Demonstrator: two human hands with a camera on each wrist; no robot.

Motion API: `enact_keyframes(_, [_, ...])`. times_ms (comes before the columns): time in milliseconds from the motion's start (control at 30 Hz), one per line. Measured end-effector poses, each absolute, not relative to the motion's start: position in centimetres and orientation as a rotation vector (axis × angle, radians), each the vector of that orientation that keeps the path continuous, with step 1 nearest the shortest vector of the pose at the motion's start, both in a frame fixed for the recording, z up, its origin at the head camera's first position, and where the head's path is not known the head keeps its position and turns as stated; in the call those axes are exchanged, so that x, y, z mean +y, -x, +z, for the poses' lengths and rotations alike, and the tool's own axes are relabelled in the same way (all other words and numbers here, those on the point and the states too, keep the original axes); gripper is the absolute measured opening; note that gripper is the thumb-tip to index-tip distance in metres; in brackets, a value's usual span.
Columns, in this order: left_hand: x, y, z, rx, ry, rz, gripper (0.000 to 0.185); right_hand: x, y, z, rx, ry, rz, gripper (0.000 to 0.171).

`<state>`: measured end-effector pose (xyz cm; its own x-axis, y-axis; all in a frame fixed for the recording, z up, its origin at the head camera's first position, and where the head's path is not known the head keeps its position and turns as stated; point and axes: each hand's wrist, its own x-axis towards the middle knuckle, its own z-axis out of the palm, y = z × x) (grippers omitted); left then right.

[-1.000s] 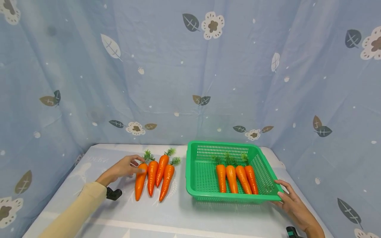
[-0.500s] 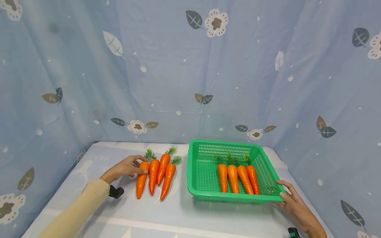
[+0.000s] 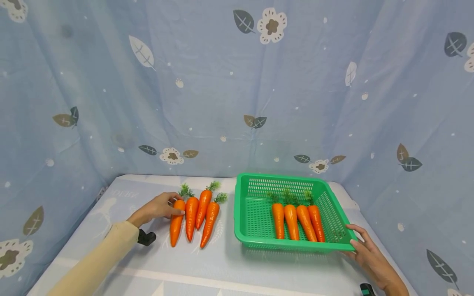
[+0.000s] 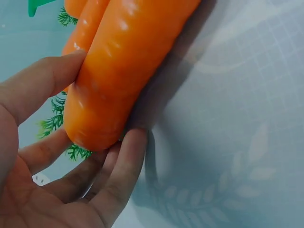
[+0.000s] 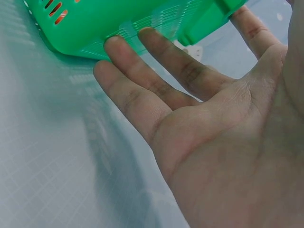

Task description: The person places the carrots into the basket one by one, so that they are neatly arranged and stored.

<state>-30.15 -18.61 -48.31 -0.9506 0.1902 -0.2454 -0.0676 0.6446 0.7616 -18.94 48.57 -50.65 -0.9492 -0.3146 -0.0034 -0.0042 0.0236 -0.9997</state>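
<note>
On the desk's left half, the left hand (image 3: 158, 207) pinches the thick top end of the leftmost carrot (image 3: 176, 222): the left wrist view shows the thumb (image 4: 45, 85) laid along one side of that carrot (image 4: 123, 71) and the curled fingers (image 4: 121, 175) under its blunt end, with green leaf sprigs poking out between them. This carrot lies on the desk (image 3: 222, 267), tip toward the person, first in a row of four. The other three loose carrots (image 3: 200, 211) lie just beside it, touching or nearly touching one another, all with leafy tops pointing to the back.

At the right, the right hand (image 3: 364, 255) is spread with relaxed, straight fingers. Its fingertips (image 5: 126, 45) rest against the lower outer wall of the green basket (image 3: 244, 205) at its near right corner, and the thumb lies by the rim.

The basket is a shallow, perforated plastic tray standing flat on the desk, close to the right of the loose carrots. Inside it lie four carrots (image 3: 298, 220) side by side toward its right half, tips toward the person, greens at the back wall. A blue cloth with leaves and flowers (image 3: 237, 82) hangs behind and at both sides.
</note>
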Motion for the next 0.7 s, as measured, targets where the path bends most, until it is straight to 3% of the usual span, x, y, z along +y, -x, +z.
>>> enact_keyframes(700, [-20.4,29.7,-47.8,2.651,-0.056,1.245,0.056,48.5,18.8,-50.7,2.038,0.374,-2.035,0.047])
